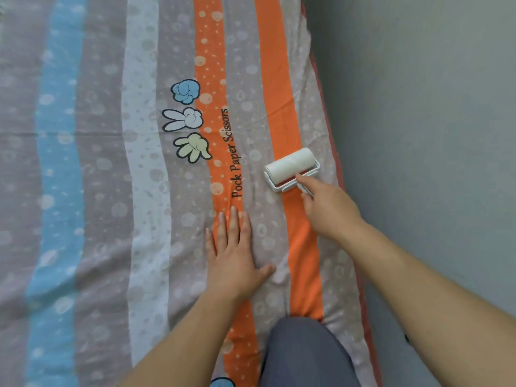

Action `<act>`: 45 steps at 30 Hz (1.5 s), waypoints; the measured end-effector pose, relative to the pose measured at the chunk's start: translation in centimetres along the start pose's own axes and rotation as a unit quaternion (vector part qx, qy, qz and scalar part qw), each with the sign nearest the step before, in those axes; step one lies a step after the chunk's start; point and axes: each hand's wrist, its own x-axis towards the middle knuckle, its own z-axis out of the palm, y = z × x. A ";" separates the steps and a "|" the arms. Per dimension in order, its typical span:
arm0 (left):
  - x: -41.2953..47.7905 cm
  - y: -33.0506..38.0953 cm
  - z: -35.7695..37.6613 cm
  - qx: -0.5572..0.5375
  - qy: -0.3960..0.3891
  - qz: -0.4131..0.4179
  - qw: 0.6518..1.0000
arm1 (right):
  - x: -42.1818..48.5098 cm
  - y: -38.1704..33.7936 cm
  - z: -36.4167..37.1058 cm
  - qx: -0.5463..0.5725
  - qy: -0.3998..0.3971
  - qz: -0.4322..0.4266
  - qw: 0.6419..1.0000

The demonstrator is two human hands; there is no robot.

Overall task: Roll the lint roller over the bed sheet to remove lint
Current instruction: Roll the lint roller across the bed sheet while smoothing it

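Head view: the roller [290, 166] is down on the sheet [111, 191], drum lying across the plain orange stripe, just short of the bed edge and the wall [418, 135] out at 3 o'clock. Mid-stroke, I'd say, working the strip along the wall. No lint shows at this range, so what's already clean is anyone's guess. The big spread of stripes out to 9 o'clock, and the far end at 12, probably remain to be rolled.

Right grip [329, 210] comes in from 5 o'clock on a long, nearly straight arm and holds the handle, fingers curled round it and forefinger stretched up to the frame; the handle itself is mostly hidden. Left grip [237, 255] lies wide and flat at the roller's 7 o'clock, palm down, fingers together pointing to 12, thumb out toward 3, pinning the cloth. A knee [304, 353] rests on the sheet at 6 o'clock.
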 end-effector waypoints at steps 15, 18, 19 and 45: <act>0.9 -0.3 0.1 -0.001 -0.068 0.020 0.997 | -11.9 6.6 2.4 -0.014 -0.027 0.118 0.993; 0.9 -0.8 0.6 -0.013 -0.056 0.034 0.998 | -13.8 8.0 2.8 -0.015 -0.033 0.121 0.992; 0.8 -0.9 0.7 -0.013 -0.051 0.040 0.998 | -14.3 8.4 2.8 -0.014 -0.034 0.126 0.991; -3.7 -0.7 1.1 0.035 0.024 -0.143 0.989 | -7.3 -1.5 2.6 0.004 -0.050 -0.087 0.995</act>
